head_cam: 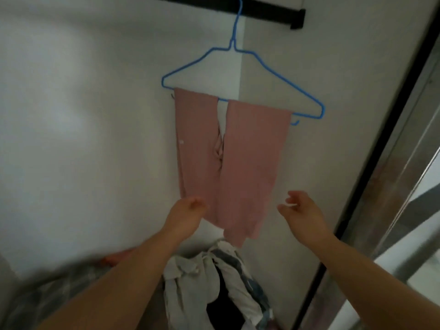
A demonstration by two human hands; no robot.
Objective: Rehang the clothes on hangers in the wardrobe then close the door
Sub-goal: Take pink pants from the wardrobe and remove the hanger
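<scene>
A blue wire hanger (247,55) hangs from the black wardrobe rail (269,13) at the top. Pink trousers (252,158) are folded over its bottom bar, both legs hanging down. My left hand (185,213) is at the lower left edge of the trousers, its fingers curled at the fabric; whether they hold it I cannot tell. My right hand (300,210) hovers just right of the trousers, fingers loosely spread, holding nothing.
A heap of clothes, white, grey and black (214,287), lies on the wardrobe floor below the trousers. A checked fabric (54,291) lies at lower left. The dark-framed sliding door (371,167) runs down the right side. White walls stand behind.
</scene>
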